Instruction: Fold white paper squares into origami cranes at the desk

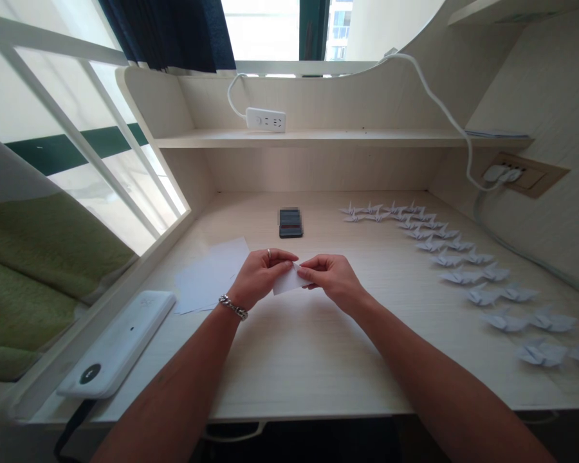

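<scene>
Your left hand [260,278] and right hand [330,279] were close together above the desk, fingers curled and pinching a small folded piece of white paper [287,281] between them; neither hand was open. The paper lay midway between the hands, its long axis running crosswise and rising slightly toward your right. Its left part was tucked under your left fingers, and its right end met your right fingertips. Part of it was hidden, so you could not tell how the two grips shared it. You wore a silver ring [269,254] on a left finger and a chain bracelet [233,307] on your left wrist. Left of the hands lay loose white paper sheets [211,276], with a flat white device [116,344] nearer the window. Farther off sat a phone [290,222], its face blurred, and white origami cranes [463,270] ran in rows along the right. The white power strip [265,119] on the shelf showed no readable writing.
</scene>
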A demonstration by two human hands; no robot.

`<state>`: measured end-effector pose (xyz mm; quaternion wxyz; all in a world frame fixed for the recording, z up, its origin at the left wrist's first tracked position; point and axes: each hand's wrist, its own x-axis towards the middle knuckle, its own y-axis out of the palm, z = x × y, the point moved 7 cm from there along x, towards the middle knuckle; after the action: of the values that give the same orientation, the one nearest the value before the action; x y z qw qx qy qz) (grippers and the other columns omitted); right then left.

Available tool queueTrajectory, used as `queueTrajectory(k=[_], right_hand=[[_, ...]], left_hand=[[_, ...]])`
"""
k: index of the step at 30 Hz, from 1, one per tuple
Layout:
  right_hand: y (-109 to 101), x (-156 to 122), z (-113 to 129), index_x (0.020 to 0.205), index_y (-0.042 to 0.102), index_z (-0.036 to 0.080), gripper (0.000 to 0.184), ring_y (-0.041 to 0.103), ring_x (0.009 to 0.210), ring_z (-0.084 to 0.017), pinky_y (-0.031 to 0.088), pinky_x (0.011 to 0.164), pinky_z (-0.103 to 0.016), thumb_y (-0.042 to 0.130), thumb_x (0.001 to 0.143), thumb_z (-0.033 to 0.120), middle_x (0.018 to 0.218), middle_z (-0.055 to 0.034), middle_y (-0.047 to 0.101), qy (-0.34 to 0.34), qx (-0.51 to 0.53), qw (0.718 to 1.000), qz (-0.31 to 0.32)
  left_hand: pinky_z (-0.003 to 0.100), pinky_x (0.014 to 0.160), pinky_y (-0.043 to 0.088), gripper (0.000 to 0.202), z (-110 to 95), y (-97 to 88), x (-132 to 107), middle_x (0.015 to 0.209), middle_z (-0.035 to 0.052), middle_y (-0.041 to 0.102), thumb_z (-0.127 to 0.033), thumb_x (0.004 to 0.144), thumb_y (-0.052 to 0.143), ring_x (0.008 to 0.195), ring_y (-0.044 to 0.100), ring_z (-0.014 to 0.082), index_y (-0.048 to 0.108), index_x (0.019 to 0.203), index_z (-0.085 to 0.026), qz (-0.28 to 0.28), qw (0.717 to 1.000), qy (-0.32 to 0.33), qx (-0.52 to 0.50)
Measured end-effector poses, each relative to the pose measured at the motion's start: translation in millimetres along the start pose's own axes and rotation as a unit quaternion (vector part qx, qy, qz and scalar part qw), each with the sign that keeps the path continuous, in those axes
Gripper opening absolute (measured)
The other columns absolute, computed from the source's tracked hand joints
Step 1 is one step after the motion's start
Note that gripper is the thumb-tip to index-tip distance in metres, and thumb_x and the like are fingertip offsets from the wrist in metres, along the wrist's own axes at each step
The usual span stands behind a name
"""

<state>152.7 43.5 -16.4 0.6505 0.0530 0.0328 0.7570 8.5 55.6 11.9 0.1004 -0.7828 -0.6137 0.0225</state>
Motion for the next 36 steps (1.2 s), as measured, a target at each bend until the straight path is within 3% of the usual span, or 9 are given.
queueTrajectory(k=[8,13,18,26,36], right_hand=[[2.6,-1.9,0.8,0.075,0.072,0.013,0.037,0.064,0.059,-0.014,0.054,0.059,-0.028,0.082,0.057,0.043,0.067,-0.0037,0.068,0.0,-0.009,1.0,0.0],[4.5,-2.6,-5.9,0.078,0.071,0.013,0.033,0.065,0.059,-0.012,0.054,0.059,-0.024,0.077,0.067,0.044,0.068,-0.0033,0.068,0.065,0.046,0.995,0.052],[1.3,-3.3,-8.3,0.08,0.072,0.011,0.033,0.064,0.059,-0.011,0.052,0.058,-0.022,0.082,0.062,0.037,0.066,-0.0054,0.069,0.099,0.044,0.991,0.074],[-0.2,-3.1,-5.9,0.081,0.073,0.01,0.035,0.064,0.057,-0.012,0.053,0.06,-0.024,0.083,0.059,0.037,0.061,-0.0048,0.068,0.079,0.011,0.995,0.056],[1.6,-1.6,-5.8,0.078,0.07,0.012,0.034,0.065,0.057,-0.013,0.053,0.058,-0.026,0.077,0.066,0.043,0.064,-0.0032,0.067,0.043,-0.036,0.997,0.055]], left_hand=[[0.024,0.054,0.047,0.035,1.2,2.1,-1.5,0.076,0.0064,0.071,-0.036,0.069,0.072,0.064,0.063,0.0155,0.069,0.095,-0.013,0.025,1.0,-0.008,0.003],[0.026,0.061,0.05,0.033,0.1,-6.6,-0.2,0.081,0.0075,0.072,-0.037,0.067,0.074,0.07,0.065,0.0165,0.071,0.089,-0.012,-0.012,0.999,0.014,0.029],[0.026,0.061,0.05,0.032,0.5,-7.8,0.8,0.081,0.0078,0.073,-0.037,0.068,0.074,0.069,0.064,0.016,0.071,0.089,-0.012,-0.02,0.999,0.017,0.046],[0.025,0.059,0.05,0.028,2.0,-6.0,1.2,0.081,0.0074,0.073,-0.036,0.07,0.071,0.068,0.064,0.0158,0.072,0.087,-0.014,-0.015,0.998,0.009,0.053],[0.023,0.052,0.046,0.035,3.0,-1.2,-0.5,0.075,0.006,0.071,-0.036,0.064,0.076,0.063,0.063,0.0153,0.071,0.089,-0.013,0.022,0.996,0.004,0.089]])
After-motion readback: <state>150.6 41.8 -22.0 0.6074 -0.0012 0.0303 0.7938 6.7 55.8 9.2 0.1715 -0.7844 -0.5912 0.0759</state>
